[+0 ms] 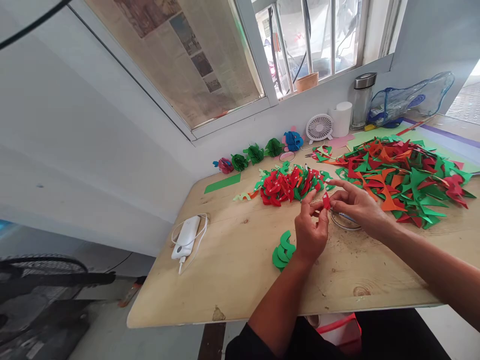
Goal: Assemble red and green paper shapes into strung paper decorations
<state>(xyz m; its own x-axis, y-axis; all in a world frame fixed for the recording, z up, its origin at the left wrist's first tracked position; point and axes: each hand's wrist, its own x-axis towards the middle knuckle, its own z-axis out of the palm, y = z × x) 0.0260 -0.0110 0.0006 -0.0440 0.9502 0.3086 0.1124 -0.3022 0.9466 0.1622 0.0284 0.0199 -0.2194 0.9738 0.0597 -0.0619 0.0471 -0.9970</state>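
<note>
A small red paper piece (326,201) with white spots is pinched between the fingertips of my left hand (312,231). My right hand (356,204) comes in from the right, its thumb and fingers closed at the same piece's right edge. Under the right hand lies a round metal-looking ring or dish (347,227), partly hidden. Just beyond my fingers is a pile of red and green cut paper shapes (279,186). Curved green paper pieces (282,252) lie beside my left wrist.
A large heap of red, orange and green paper scraps (407,175) covers the right side. A white power bank (187,237) with a cable lies left. Along the wall stand paper pompoms (256,153), a small fan (319,128), a white cylinder (340,120) and a glass bottle (363,102).
</note>
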